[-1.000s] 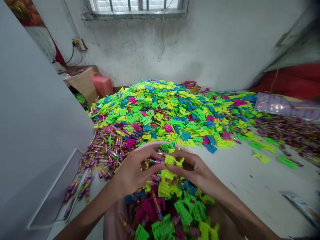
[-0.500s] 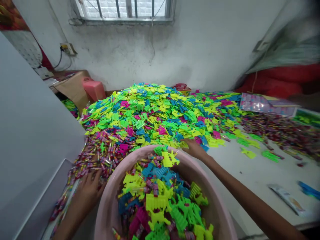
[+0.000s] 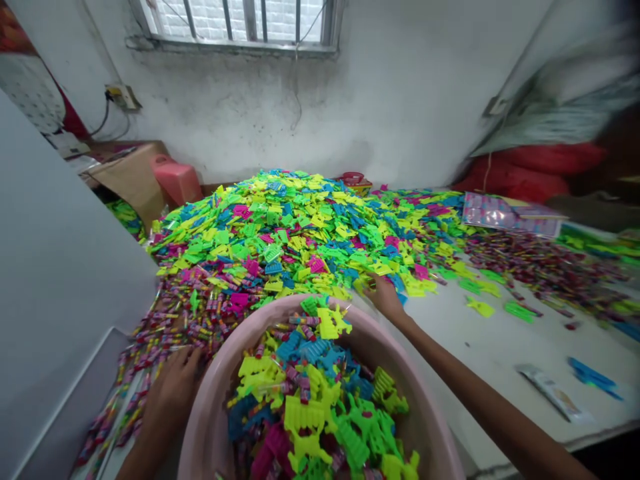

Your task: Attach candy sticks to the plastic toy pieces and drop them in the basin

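Note:
A pink tub (image 3: 200, 400) stands before me, holding yellow, green, blue and magenta flat plastic pieces (image 3: 305, 417) with ribbed parts, mixed with small wrapped sticks (image 3: 305, 320). Left of the rim, my left hand (image 3: 177, 383) lies low over a spread of similar wrapped sticks (image 3: 175, 320), fingers bent down and drawn together; what they hold is hidden. Beyond the tub's far right rim, my right hand (image 3: 384, 295) is closed at the front edge of a large heap of plastic pieces (image 3: 280, 220), with a yellow plastic piece (image 3: 361, 285) at its fingertips.
More wrapped sticks (image 3: 540, 267) lie on the right of the white table (image 3: 450, 347), near a printed plastic packet (image 3: 510, 215). A slim white packet (image 3: 550, 392) and a blue piece (image 3: 593, 377) lie closer. A grey panel (image 3: 65, 253) borders the left side; a wall (image 3: 400, 100) stands behind.
The view has turned slightly right, so most things sit further left. My left hand's fingers, spread before, are now drawn in. My right hand stays at the heap's edge.

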A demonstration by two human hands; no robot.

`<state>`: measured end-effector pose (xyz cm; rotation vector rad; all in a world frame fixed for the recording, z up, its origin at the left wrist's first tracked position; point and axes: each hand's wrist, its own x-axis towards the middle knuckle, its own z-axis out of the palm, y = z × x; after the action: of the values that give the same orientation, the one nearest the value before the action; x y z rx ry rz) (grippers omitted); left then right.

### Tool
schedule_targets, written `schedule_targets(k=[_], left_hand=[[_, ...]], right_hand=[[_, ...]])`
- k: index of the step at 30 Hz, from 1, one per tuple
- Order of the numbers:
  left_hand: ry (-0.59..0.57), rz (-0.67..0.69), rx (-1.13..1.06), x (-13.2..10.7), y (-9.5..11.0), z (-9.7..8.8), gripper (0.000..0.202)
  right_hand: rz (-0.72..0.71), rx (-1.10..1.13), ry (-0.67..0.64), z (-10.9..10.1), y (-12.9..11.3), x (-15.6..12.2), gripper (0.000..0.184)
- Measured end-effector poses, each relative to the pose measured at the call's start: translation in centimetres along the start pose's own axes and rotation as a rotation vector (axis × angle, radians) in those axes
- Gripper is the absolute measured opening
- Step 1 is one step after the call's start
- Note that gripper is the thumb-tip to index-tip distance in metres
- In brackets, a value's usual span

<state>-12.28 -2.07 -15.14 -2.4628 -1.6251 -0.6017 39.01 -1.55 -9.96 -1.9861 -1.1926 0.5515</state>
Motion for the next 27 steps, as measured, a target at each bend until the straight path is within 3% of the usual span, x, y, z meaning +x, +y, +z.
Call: schedule_targets(k=[3,7,11,13,16,18,21,24,27], left_hand=[[0.089,-0.137,-0.169,1.1,0.8,-1.2,0.027],[0.087,-0.410,-0.434,2.8,2.9,-5.1,0.042],[0.247,-0.505,-0.668,4.3,6.5,-10.1,0.046],[0.273,-0.466,-0.801,5.0,8.7,-12.1,0.043],[0.234,-0.296,-0.868,6.1,12.3,-14.1,0.034],[0.184,-0.137,-0.873,6.7,14.5,-14.7,0.026],[0.072,0.030,-0.976,7.2,17.3,-14.9,0.023],[-0.005,0.009,-1.165,7.4,18.8,-14.6,0.021],[-0.046,-0.052,-1.279,7.3,19.2,-14.4,0.020]], right_hand=[[0.106,0.293,-0.004,-0.9,-0.7,-0.5,0.028],[0.168,0.680,-0.046,-1.7,-3.1,-2.8,0.011],[0.170,0.968,-0.112,-2.7,-7.3,-6.3,0.034],[0.170,1.054,-0.169,-3.2,-9.6,-8.1,0.039],[0.222,1.169,-0.315,-3.5,-12.8,-10.8,0.039],[0.213,1.198,-0.390,-3.2,-14.4,-12.4,0.036],[0.088,1.105,-0.487,-2.4,-15.6,-14.4,0.033],[0.013,1.000,-0.573,-1.9,-16.0,-15.7,0.034],[0.038,1.029,-0.659,-2.0,-16.0,-16.2,0.034]])
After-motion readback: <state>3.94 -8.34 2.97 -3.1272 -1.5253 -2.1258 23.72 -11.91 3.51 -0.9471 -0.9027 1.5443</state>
